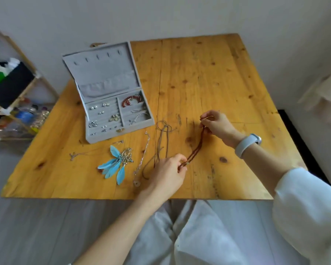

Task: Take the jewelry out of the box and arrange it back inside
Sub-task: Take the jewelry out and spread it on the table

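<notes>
Reddish-brown beaded necklace [196,145] stretched taut above the wooden surface [208,73], its far end pinched in the fingers of the right hand [217,124] and its near end pinched in the fingers of the left hand [167,172], right of the open grey jewelry box [111,96]. Head view: keeping both pinches firm and the doubled strand straight should let it be laid down parallel to the cord necklace [161,142] and silver chain [142,159] without tangling.

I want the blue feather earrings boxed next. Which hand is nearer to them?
Left. The left hand pinches the lower end of the brown beaded necklace just right of the blue feather earrings; the right hand holds its upper end, farther right and back.
</notes>
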### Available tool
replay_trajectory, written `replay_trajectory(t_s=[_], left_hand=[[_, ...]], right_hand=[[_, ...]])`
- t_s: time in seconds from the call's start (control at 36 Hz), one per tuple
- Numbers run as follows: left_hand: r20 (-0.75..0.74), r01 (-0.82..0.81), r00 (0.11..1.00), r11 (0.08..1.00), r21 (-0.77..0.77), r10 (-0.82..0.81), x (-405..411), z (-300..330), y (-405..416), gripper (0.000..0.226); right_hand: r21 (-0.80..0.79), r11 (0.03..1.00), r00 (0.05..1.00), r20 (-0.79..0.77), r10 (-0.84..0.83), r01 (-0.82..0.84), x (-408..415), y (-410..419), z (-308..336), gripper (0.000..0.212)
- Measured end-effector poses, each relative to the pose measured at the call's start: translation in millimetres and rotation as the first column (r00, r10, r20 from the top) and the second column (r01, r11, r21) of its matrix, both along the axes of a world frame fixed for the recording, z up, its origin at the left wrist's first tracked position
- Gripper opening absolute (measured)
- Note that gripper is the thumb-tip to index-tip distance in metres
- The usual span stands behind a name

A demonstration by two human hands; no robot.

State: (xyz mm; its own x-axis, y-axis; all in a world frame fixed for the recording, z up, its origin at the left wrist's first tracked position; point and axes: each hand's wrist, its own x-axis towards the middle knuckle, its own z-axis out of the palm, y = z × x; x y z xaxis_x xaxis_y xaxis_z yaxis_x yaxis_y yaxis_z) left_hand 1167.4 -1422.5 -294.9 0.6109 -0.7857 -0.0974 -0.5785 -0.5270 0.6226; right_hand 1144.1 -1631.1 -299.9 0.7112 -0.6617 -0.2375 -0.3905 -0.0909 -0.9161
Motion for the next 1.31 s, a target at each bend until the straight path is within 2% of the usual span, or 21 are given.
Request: replay_trajectory(t_s=[0.08,0.17,0.28,0.36,0.44,0.53,0.72,0.86,0.94,1.03,1.14,1.31], left_hand=[[0.133,-0.003,0.991,0.999,0.033,-0.001,0,-1,2,0.023],[0.310,0.055,0.947,0.995,0.081,-0.078,1,-3,5,0.026],[0.404,0.169,0.894,0.981,0.095,-0.193,3,-10,10,0.031],[0.486,0.271,0.832,0.960,0.069,-0.269,6,-20,13,0.032],[0.530,0.343,0.760,0.925,0.162,-0.375,7,-30,18,0.043],[0.527,0.388,0.722,0.893,0.229,-0.449,7,-42,25,0.048],[0.546,0.402,0.703,0.888,0.224,-0.456,8,-46,32,0.048],[0.494,0.408,0.780,0.911,0.064,-0.384,18,-35,31,0.043],[0.446,0.359,0.836,0.933,-0.001,-0.321,34,-25,30,0.043],[0.400,0.255,0.889,0.967,-0.026,-0.223,57,-12,30,0.043],[0.392,0.074,0.920,0.991,-0.108,-0.026,102,4,38,0.033],[0.382,-0.226,0.875,0.948,-0.225,0.299,185,12,62,0.026]], right_hand=[[-0.045,0.995,0.996,-0.008,0.087,-0.088,12,6,1,0.013],[-0.281,0.946,0.985,-0.094,0.142,-0.163,17,6,-1,0.020],[-0.551,0.817,0.983,-0.156,0.099,-0.170,9,9,-7,0.029],[-0.721,0.650,0.971,-0.173,0.168,-0.241,-6,15,-19,0.035],[-0.761,0.485,0.901,-0.327,0.287,-0.431,-18,22,-35,0.049],[-0.702,0.402,0.809,-0.504,0.302,-0.587,-18,26,-42,0.053],[-0.653,0.407,0.769,-0.562,0.303,-0.638,6,31,-34,0.051],[-0.735,0.494,0.884,-0.350,0.309,-0.464,14,38,-24,0.039],[-0.769,0.507,0.916,-0.265,0.301,-0.389,25,42,-15,0.032],[-0.756,0.543,0.924,-0.219,0.315,-0.364,44,47,0,0.030],[-0.761,0.527,0.912,-0.210,0.353,-0.379,79,59,16,0.031],[-0.736,0.529,0.878,-0.188,0.440,-0.422,140,85,29,0.029]])
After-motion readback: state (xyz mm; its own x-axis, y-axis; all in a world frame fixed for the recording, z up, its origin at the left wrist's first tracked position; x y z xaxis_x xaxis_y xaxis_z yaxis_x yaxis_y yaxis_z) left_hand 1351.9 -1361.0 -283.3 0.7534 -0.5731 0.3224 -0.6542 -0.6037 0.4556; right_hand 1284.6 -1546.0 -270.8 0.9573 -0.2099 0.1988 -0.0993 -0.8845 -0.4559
